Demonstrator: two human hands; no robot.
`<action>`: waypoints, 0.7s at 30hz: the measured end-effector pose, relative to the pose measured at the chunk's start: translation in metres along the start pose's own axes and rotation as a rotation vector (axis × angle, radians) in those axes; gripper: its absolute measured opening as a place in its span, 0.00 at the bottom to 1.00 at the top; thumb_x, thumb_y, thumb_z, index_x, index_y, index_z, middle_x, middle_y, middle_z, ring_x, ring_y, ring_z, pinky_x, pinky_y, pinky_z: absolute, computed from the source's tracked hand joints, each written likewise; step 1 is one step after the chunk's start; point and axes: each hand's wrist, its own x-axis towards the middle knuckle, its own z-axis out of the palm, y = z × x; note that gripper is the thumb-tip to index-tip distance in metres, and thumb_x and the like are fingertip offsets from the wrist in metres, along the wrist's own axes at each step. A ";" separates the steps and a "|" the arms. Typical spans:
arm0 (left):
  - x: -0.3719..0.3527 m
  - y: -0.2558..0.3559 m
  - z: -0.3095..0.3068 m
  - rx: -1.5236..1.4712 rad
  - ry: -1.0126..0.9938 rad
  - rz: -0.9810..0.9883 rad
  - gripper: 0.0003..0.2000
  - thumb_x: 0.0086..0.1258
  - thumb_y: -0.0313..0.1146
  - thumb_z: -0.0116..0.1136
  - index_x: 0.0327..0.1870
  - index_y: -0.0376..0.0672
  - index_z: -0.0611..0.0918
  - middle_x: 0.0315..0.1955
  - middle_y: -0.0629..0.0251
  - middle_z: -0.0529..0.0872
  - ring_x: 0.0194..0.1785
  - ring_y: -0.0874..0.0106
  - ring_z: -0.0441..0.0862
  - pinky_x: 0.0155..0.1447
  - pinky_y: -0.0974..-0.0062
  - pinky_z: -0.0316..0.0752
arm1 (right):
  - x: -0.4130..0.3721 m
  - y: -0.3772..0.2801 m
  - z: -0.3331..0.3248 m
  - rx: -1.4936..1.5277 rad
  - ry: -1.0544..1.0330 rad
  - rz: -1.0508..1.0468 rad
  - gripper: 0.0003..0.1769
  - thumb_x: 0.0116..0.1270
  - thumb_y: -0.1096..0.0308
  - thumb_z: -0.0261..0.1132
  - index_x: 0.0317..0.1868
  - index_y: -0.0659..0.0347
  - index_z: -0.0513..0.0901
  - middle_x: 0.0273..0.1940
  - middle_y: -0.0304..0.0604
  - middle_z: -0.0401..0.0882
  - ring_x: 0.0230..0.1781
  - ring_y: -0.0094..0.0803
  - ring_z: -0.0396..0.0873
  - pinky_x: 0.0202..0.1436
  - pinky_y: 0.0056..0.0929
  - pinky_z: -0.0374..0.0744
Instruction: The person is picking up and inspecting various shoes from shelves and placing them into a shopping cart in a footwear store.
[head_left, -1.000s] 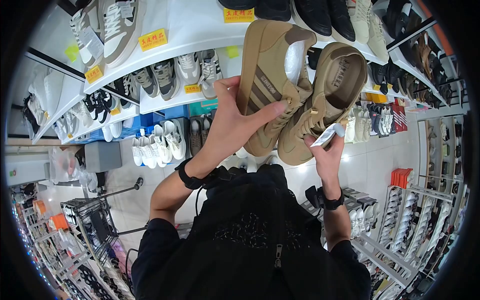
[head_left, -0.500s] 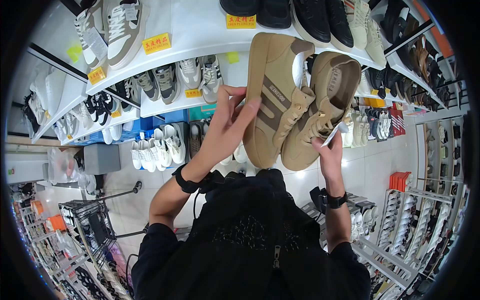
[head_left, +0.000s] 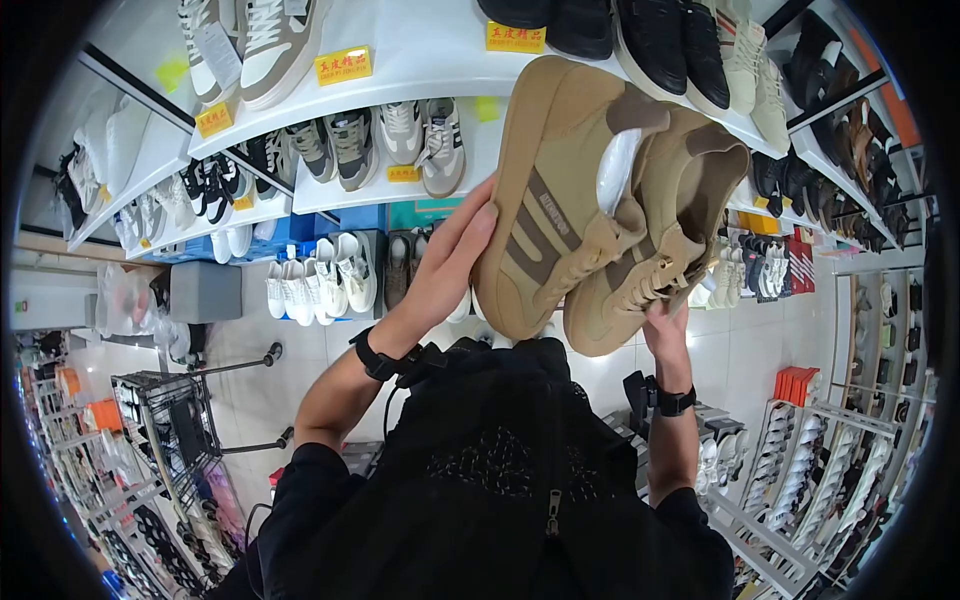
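Tan suede sneakers with brown side stripes (head_left: 560, 210) were raised as a pair in front of the white display shelf (head_left: 420, 50), toes down and pressed side by side. Your left hand (head_left: 450, 265) lay flat against the outer side of the left-hand shoe, fingers straight rather than wrapped. Your right hand (head_left: 668, 325) sat under the other shoe's toe, its fingers hidden, so I cannot tell its grasp. With so little closed around them, either shoe could have slid free and dropped, or knocked the grey sneakers (head_left: 440, 145) shelved behind.
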 end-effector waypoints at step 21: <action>-0.070 0.004 -0.033 0.122 0.028 -0.135 0.35 0.82 0.47 0.47 0.80 0.35 0.53 0.75 0.56 0.63 0.77 0.69 0.59 0.78 0.68 0.55 | 0.033 0.004 0.059 0.043 -0.194 0.105 0.32 0.76 0.61 0.59 0.73 0.69 0.65 0.66 0.48 0.73 0.65 0.32 0.71 0.72 0.31 0.66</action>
